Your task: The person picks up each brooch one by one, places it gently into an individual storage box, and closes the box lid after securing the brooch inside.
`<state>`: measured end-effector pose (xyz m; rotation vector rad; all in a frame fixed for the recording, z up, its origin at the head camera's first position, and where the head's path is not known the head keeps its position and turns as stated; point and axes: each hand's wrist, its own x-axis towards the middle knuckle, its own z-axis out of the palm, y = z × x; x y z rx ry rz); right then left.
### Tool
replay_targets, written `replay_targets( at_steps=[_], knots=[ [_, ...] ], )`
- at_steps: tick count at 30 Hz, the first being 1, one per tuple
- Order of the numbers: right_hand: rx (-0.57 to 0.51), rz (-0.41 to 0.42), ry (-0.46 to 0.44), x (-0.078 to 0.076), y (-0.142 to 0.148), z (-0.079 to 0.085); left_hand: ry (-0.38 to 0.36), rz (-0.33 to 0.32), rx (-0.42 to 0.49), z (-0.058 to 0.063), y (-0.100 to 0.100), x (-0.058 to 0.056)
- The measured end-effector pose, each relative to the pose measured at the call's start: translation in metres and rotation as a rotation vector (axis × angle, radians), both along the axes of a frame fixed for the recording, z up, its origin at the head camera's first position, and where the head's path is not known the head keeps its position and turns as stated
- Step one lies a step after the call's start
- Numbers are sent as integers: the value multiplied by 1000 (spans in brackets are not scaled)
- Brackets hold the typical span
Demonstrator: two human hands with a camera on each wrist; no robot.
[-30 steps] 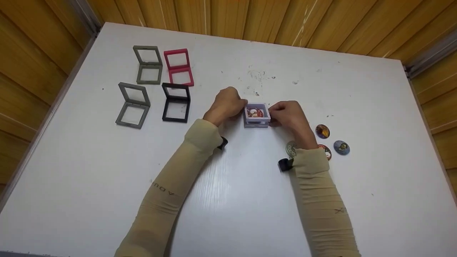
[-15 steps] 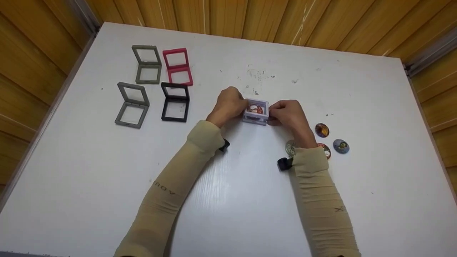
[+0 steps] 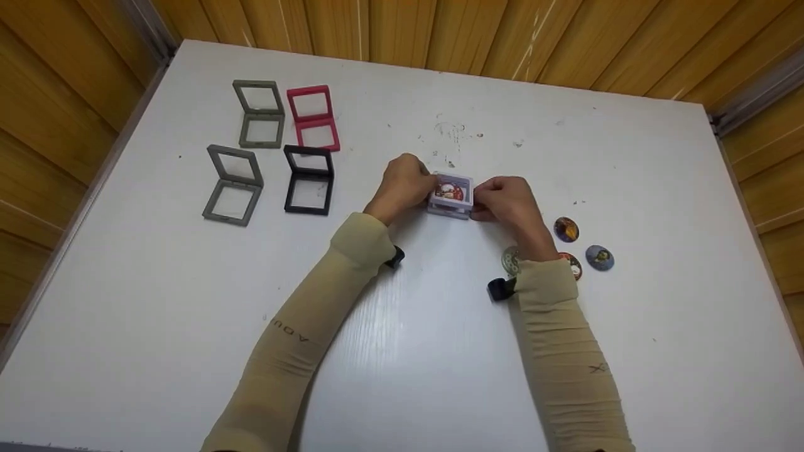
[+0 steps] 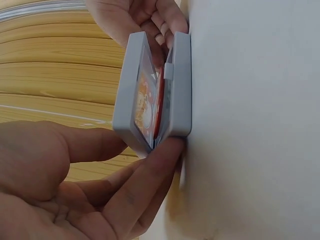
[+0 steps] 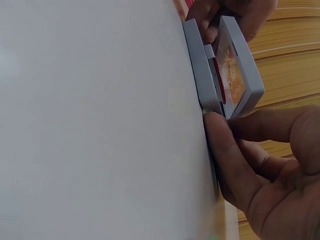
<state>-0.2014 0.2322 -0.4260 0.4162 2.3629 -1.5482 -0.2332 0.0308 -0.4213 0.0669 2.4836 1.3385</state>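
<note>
The head view showed the left hand [image 3: 404, 186] and right hand [image 3: 509, 201] pinching the lilac case [image 3: 451, 204] near frame centre, slightly higher than a second earlier.

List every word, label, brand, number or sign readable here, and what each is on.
"A", an unclear letter, then "U": left sleeve, wrapping out of sight.
"X": right sleeve.
Loose round badges: too small to read any lettering.
Red badge in the pale case: no readable text.
</note>
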Motion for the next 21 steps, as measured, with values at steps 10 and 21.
replay_targets(
  at_steps=[10, 21],
  knots=[
    [-31, -37, -42, -4, 0, -1, -3, 6, 15, 0, 1, 1],
    [-33, -16, -30, -3, 1, -2, 18, -10, -30, -3, 0, -2]
  ],
)
